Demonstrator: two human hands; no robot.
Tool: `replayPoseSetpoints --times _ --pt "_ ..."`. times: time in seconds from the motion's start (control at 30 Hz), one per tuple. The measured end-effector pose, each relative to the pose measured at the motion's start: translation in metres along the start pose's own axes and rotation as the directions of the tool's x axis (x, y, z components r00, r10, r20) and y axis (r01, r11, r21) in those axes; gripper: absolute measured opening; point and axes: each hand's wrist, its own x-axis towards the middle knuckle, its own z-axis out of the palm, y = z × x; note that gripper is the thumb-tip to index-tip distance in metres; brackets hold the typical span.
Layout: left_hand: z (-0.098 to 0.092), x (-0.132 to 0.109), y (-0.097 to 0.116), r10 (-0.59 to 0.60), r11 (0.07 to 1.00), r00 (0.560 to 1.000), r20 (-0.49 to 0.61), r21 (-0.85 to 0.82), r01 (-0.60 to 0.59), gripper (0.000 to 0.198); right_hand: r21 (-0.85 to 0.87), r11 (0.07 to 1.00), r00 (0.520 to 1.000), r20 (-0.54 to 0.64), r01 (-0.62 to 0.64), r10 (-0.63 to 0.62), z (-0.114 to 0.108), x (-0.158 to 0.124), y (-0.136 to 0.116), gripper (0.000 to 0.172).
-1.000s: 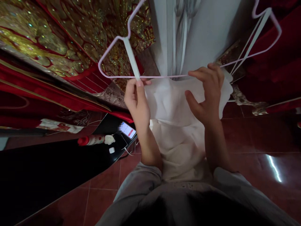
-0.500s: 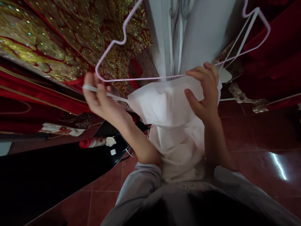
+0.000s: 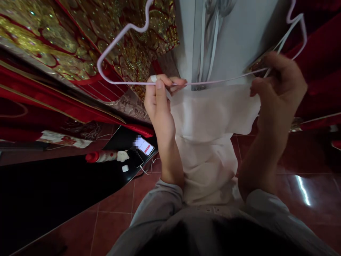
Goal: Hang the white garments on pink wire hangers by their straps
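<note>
A lilac clothes hanger (image 3: 119,37) spans the upper view, its lower bar running from hand to hand. My left hand (image 3: 161,101) is closed on that bar, thumb in front; a bit of white strap lies across one finger. At the right end, my right hand (image 3: 282,85) has its fingers curled at the bar and a white strap (image 3: 283,41); its grip is partly hidden. That strap is looped over the hanger's right corner. Below the bar hangs a white garment (image 3: 207,113), its folds reaching down to my lap.
Red and gold sequinned garments (image 3: 80,39) hang at left, dark red cloth (image 3: 323,46) at right. On a black table (image 3: 53,192) lie a red-capped bottle (image 3: 102,156), a lit phone (image 3: 146,146), a darker phone, and a small white case (image 3: 125,168). Pale panels stand ahead.
My left hand has moved right, from near the hanger's left corner to its lower bar. My right hand has shifted right, and its fingers have curled in. The lit phone now shows.
</note>
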Motion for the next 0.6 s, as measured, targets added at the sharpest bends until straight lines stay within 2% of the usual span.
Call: replayPoseSetpoints --times 0.03,0.1,0.23,0.37,0.4,0.47,0.53,0.6 --pt "-0.001 0.0 -0.002 0.001 1.0 1.0 0.007 -0.027 0.0 0.032 -0.002 0.999 0.998 0.046 -0.039 0.039 -0.005 0.007 -0.006 0.035" --pt "-0.003 0.001 -0.004 0.0 0.999 1.0 0.009 -0.039 0.0 0.031 0.04 0.999 0.999 0.029 -0.034 0.033 -0.012 0.021 -0.021 0.021" --pt "-0.003 0.002 -0.006 -0.038 0.997 0.998 -0.045 0.067 0.041 0.029 0.078 0.997 0.996 -0.085 0.027 -0.02 -0.015 0.039 -0.035 0.031" --pt "-0.004 0.002 -0.007 -0.027 0.997 0.998 -0.052 0.064 0.03 0.032 -0.139 0.974 0.982 0.034 -0.178 0.184 -0.019 0.042 -0.021 0.038" --pt "-0.005 0.002 -0.008 -0.015 0.998 0.999 -0.039 0.055 0.017 0.032 -0.163 0.971 0.984 0.019 -0.173 0.179 -0.02 0.042 -0.017 0.039" --pt "-0.006 0.002 -0.009 0.005 0.999 1.0 -0.014 0.053 -0.004 0.032 -0.176 0.978 0.991 -0.092 -0.116 0.101 -0.021 0.04 -0.014 0.045" --pt "-0.007 0.002 -0.011 0.014 0.997 1.0 -0.007 0.073 -0.013 0.033 -0.195 0.973 0.986 -0.136 -0.126 0.1 -0.021 0.037 -0.019 0.041" --pt "-0.008 0.002 -0.012 0.015 0.996 1.0 -0.016 0.088 -0.014 0.033 -0.197 0.964 0.984 -0.046 -0.178 0.172 -0.017 0.033 -0.031 0.026"
